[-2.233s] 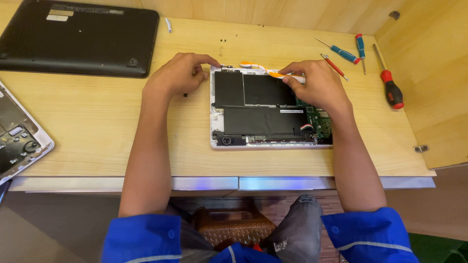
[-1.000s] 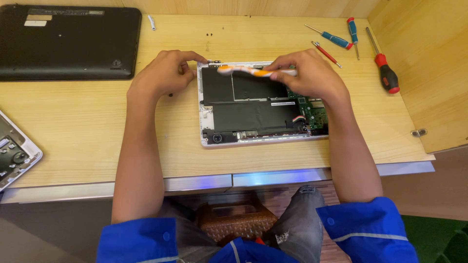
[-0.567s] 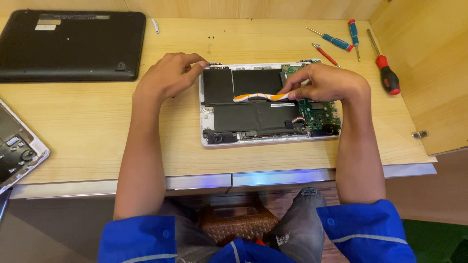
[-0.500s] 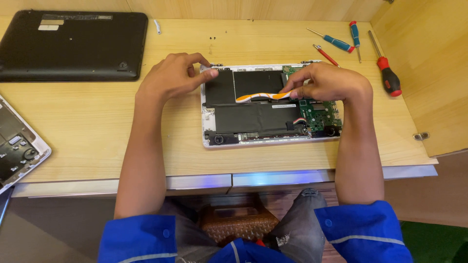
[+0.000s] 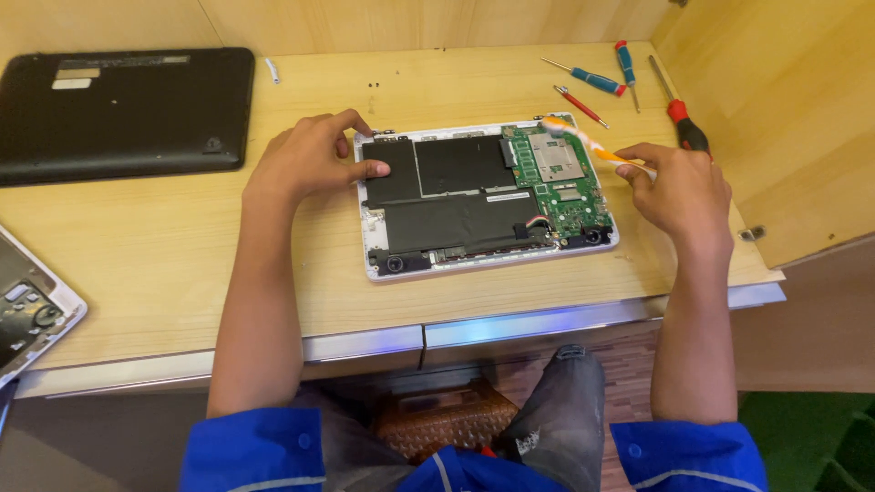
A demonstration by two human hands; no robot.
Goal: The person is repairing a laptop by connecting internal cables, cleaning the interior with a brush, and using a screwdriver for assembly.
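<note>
An opened white laptop base (image 5: 483, 196) lies on the wooden desk, showing black battery cells and a green circuit board (image 5: 558, 173). My left hand (image 5: 310, 159) rests on its left edge, thumb on the battery, holding nothing. To the right of the laptop, my right hand (image 5: 679, 187) grips an orange and white brush (image 5: 583, 141). The brush head sits over the far corner of the circuit board.
A closed black laptop (image 5: 123, 109) lies at the far left. Part of another opened device (image 5: 32, 310) shows at the left edge. Several screwdrivers (image 5: 592, 80) lie behind the laptop, one with a red handle (image 5: 684, 123). A wooden wall rises on the right.
My right hand has carried the brush from the battery area over to the right, and now holds it over the circuit board's far corner. My left hand stayed on the laptop's left edge.
</note>
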